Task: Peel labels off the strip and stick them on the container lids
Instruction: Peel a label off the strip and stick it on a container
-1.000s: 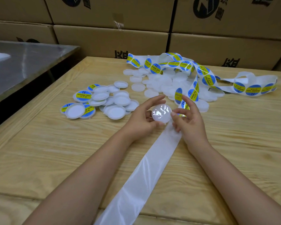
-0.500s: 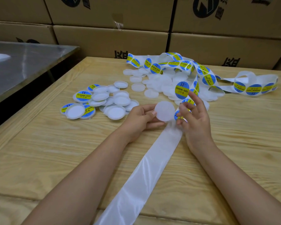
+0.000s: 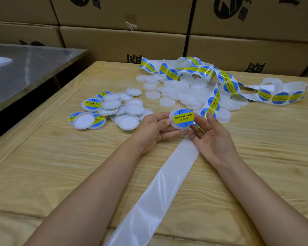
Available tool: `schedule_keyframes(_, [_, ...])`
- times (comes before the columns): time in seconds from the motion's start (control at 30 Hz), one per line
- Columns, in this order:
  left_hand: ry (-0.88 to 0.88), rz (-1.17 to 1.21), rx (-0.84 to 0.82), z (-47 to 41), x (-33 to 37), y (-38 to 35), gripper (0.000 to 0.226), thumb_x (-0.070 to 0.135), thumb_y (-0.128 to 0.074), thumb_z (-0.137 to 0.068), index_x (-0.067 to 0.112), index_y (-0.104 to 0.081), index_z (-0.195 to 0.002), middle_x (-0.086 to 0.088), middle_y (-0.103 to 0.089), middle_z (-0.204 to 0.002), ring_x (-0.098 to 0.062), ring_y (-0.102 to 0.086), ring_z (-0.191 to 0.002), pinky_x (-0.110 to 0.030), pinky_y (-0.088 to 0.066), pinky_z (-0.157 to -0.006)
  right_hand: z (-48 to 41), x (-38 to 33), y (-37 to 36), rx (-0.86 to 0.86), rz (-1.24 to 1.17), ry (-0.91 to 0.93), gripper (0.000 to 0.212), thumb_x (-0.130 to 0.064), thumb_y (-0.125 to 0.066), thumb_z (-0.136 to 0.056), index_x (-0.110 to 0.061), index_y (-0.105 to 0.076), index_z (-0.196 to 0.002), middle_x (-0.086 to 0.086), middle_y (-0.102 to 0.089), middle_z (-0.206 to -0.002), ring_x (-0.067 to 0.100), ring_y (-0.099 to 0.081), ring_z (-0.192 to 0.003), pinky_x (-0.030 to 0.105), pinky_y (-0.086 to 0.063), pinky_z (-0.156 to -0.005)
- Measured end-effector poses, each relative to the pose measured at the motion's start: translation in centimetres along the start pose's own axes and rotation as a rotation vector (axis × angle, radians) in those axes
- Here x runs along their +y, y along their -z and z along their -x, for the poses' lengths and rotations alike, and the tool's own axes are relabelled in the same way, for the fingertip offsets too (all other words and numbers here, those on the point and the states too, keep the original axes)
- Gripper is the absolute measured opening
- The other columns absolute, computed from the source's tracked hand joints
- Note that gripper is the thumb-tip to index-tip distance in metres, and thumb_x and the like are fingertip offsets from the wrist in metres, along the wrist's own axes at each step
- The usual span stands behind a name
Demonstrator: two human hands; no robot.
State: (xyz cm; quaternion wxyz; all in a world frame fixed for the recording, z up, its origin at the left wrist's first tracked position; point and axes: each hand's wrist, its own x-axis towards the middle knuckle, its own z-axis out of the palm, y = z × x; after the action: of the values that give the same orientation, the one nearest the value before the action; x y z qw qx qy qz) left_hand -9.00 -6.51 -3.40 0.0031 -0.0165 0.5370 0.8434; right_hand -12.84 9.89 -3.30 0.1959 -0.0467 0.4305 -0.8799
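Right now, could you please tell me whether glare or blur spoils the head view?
Head view: the round blue-and-yellow label on the held white plastic lid reads sharply; glare streaks the glossy white backing strip; the wide lens bows the brown cardboard boxes.

Head-worn view, forward-down, near table (image 3: 43,174)

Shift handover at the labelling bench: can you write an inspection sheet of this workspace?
Surface: pale wooden table.
Job's things: white round plastic lid carrying a blue-yellow label; curled label strip behind; spent white backing tape trailing forward; finished lid pile left, unlabelled lid pile behind.
Clutter: nothing seen.
Hands: left hand grips the lid; right hand open beside it.
Cables: nothing seen.
Surroundings: brown cardboard boxes; grey steel table left.
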Motion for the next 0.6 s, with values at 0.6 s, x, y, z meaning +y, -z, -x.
schedule_keyframes(0.6, [-0.023, -0.015, -0.037, 0.12, -0.12, 0.0, 0.023, -0.001, -0.042, -0.096, 0.004, -0.061, -0.106, -0.009, -0.073, -0.091, -0.02, -0.071, -0.087, -0.027, -0.058, -0.074, 0.09, 0.13, -0.32, 0.007, 0.054, 0.027, 0.016, -0.028, -0.05, -0.091, -0.018, -0.06, -0.085, 0.0, -0.068, -0.097, 0.016, -0.061, -0.088, 0.03, -0.045, -0.081])
